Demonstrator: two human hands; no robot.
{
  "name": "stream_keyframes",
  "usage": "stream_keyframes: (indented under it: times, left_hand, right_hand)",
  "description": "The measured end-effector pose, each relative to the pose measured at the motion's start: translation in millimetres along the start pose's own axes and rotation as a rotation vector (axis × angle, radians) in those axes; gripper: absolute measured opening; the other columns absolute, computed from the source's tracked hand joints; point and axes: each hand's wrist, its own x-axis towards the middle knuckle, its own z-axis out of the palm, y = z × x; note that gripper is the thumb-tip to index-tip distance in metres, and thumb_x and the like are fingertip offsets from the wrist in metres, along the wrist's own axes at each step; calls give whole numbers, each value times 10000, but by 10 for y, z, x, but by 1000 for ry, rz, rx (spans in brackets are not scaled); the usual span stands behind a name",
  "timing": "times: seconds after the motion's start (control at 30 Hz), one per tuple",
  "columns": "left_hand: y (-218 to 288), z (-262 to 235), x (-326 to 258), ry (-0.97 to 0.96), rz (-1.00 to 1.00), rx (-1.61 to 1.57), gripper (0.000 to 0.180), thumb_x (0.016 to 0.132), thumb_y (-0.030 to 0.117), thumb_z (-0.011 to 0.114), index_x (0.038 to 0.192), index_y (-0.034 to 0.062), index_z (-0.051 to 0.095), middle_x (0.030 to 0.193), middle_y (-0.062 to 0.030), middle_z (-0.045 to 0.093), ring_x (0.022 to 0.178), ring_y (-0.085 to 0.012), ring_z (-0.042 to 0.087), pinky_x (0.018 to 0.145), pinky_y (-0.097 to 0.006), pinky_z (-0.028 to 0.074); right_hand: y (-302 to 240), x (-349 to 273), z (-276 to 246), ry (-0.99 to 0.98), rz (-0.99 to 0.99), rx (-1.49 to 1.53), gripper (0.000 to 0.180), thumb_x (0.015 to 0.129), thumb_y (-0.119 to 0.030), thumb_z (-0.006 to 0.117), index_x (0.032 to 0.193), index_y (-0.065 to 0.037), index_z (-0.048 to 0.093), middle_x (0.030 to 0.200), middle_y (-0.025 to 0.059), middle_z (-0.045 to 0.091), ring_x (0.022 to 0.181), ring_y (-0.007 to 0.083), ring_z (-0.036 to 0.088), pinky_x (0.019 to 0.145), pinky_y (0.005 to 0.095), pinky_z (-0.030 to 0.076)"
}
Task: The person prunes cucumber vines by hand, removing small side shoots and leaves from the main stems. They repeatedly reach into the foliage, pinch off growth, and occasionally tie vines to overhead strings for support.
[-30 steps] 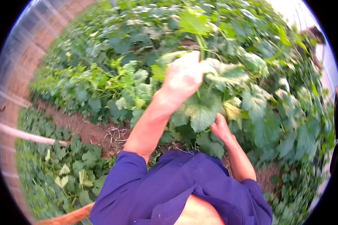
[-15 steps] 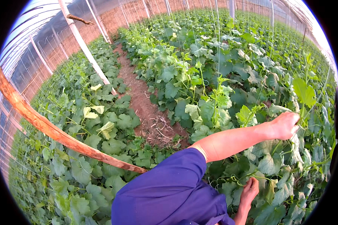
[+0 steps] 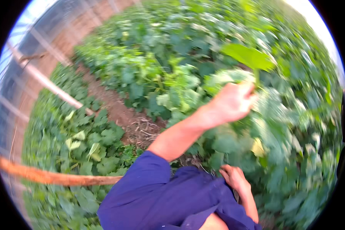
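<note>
My left hand (image 3: 235, 101), reaching across to the right, is closed around the stem of a climbing vine. A broad bright green leaf (image 3: 249, 56) stands up just above that fist on its stalk. Large lobed leaves (image 3: 274, 115), smeared by motion, hang beside and below the hand. Lower down, close to my dark blue shirt (image 3: 172, 199), my right hand (image 3: 237, 179) has its fingers bent together among the foliage. What lies between those fingertips is too small to make out. A yellowed leaf (image 3: 258, 147) shows between the two hands.
A bare dirt path (image 3: 122, 115) with dry stalks runs between the leafy rows. A wooden pole (image 3: 57, 178) crosses at the left. Beyond it, a pale slanting post (image 3: 53, 86) rises from the plants. Dense vines (image 3: 172, 42) fill the far side.
The view has swung and blurred. My left hand, still on the vine, appears further left and higher. My right hand has come left, nearer my shirt, away from the stem beside it.
</note>
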Motion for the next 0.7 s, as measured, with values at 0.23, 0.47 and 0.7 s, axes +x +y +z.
stream_keyframes:
  times: [0.23,0.47,0.7]
  left_hand:
    - [-130,-213,-910,-93,-278,-241,131,991,68,532,1094,6,582,890,-70,671,555,-45,502,502,-188,403]
    - [-252,99,-1024,-246,-365,-192,152,995,108,534,1108,21,585,900,-47,672,552,-39,514,446,-186,397]
    - [-488,744,241,-319,-253,-268,158,1004,127,496,1080,5,563,884,-75,660,625,-109,619,523,-258,519]
  right_hand:
    - [-192,-77,-120,267,-231,60,254,868,-134,643,1095,-21,624,1041,168,626,911,394,619,764,438,519]
    - [1102,975,-323,814,-56,128,385,786,-67,664,1160,-33,583,1124,169,587,996,305,594,831,377,495]
    - [2442,1068,-1363,883,386,-350,361,815,-161,615,1157,-47,602,1126,163,610,1010,316,601,855,405,486]
